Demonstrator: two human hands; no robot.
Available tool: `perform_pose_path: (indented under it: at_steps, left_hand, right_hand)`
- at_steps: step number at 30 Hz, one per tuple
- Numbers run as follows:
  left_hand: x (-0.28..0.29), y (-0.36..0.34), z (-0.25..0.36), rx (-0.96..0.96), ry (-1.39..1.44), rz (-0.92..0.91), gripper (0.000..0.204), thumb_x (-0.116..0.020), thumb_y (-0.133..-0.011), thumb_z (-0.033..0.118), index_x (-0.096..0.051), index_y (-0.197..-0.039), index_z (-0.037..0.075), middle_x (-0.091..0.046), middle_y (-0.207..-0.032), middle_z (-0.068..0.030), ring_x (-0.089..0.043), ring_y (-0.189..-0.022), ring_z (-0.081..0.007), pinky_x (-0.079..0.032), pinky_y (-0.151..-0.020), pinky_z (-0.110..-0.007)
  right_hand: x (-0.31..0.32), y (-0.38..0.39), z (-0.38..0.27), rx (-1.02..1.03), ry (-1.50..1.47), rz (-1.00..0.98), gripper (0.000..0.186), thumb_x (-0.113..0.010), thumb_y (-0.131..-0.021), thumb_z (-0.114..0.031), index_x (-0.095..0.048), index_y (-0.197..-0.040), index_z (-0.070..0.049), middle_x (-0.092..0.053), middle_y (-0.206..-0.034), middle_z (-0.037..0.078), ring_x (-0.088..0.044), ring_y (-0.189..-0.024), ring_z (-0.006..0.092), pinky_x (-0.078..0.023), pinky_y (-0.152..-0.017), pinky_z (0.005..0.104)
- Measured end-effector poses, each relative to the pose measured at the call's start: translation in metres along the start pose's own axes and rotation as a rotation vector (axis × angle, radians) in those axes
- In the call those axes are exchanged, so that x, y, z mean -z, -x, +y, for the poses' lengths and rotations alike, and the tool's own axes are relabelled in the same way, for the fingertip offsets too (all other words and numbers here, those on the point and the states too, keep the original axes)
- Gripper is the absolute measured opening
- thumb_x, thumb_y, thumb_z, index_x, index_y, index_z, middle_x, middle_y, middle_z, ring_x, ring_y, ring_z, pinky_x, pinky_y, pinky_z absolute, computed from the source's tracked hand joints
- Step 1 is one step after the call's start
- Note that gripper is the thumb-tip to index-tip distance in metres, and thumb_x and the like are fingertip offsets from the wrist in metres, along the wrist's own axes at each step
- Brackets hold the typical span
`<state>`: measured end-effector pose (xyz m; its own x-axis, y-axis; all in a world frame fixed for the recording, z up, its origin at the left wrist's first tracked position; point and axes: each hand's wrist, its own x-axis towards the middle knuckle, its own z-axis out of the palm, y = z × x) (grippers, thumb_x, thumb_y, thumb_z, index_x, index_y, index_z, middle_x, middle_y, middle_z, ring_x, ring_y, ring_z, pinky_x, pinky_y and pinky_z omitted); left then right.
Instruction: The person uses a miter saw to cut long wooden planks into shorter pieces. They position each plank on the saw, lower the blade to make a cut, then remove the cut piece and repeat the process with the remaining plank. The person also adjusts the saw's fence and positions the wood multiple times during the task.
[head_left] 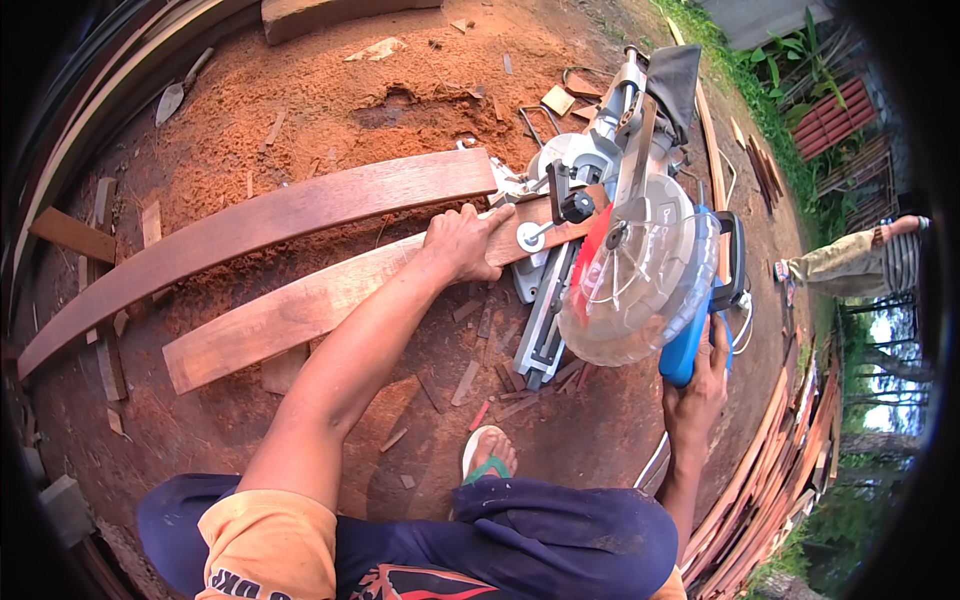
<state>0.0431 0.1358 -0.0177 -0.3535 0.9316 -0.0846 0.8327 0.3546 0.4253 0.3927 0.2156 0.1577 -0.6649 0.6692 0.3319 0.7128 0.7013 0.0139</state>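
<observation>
A foot in a green-strapped sandal (488, 456) stands nearest on the dirt ground. The right hand (698, 385) has its fingers wrapped around the blue handle (684, 347) of a miter saw (640, 270). Farther out, the left hand (465, 243) lies over a reddish board (300, 310), index finger extended toward the saw; whether its fingers grip, I cannot tell. The board's right end rests on the saw's base, beside a clamp knob (577, 206). Beyond lie a curved plank (270, 215), orange sawdust (320, 110) and a trowel (171, 101).
</observation>
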Motion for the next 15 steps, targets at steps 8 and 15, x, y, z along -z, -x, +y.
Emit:
perform_pose_path:
  at_steps: [8,15]
  left_hand:
    - [0.0014,-0.0049,-0.0001,0.006,-0.022,0.025,0.108,-0.085,-0.064,0.051,-0.04,-0.161,0.033,-0.066,-0.113,-0.0232,-0.071,-0.098,-0.0399,-0.058,-0.082,-0.05]
    - [-0.0037,-0.0042,-0.0043,-0.016,-0.049,0.087,0.108,-0.085,-0.062,0.052,-0.042,-0.16,0.033,-0.067,-0.113,-0.023,-0.072,-0.096,-0.0399,-0.059,-0.08,-0.05]
  right_hand:
    - [0.0036,0.0042,-0.0034,0.012,0.015,0.014,0.083,-0.075,-0.076,0.005,-0.052,-0.154,-0.01,-0.048,-0.157,0.018,-0.054,-0.135,0.0444,-0.051,-0.106,0.0501]
    - [-0.0002,0.0061,-0.0043,-0.016,0.032,0.018,0.083,-0.076,-0.077,0.004,-0.051,-0.155,-0.013,-0.048,-0.157,0.016,-0.055,-0.135,0.0435,-0.052,-0.105,0.0494]
